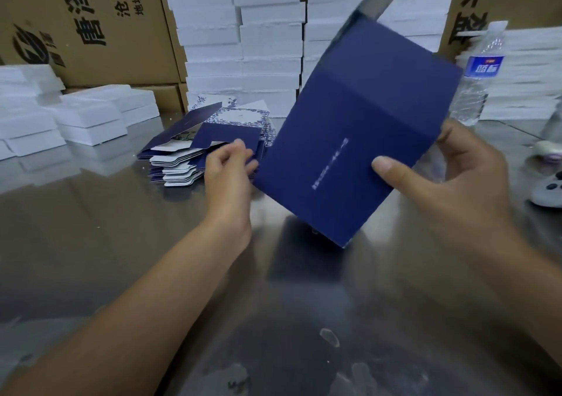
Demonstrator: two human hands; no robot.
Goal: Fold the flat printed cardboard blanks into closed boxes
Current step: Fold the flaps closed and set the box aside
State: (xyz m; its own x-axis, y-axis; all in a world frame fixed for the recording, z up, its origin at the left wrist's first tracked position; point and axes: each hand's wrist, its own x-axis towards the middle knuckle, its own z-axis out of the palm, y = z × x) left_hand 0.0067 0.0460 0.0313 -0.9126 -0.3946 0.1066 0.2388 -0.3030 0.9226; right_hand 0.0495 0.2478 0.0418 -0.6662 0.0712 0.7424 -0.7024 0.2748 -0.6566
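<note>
The held blank (359,116) is navy with a white text line. The stacked blanks (213,134) show blue-and-white floral print.

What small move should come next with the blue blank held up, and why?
Probably move the left hand from the stack to grip the left edge of the blank: only the right hand pinches it, and it looks flat, unfolded.

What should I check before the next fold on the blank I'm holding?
1. Right hand grips blank: ok, thumb on its front.
2. Left hand on blank: not ok, it is at the stack; its hold cannot tell.
3. Blank off the table: ok, held tilted above it.
4. Top flap state: cannot tell, blurred.
5. Bottle clear of blank: cannot tell, close to its corner in view.
</note>
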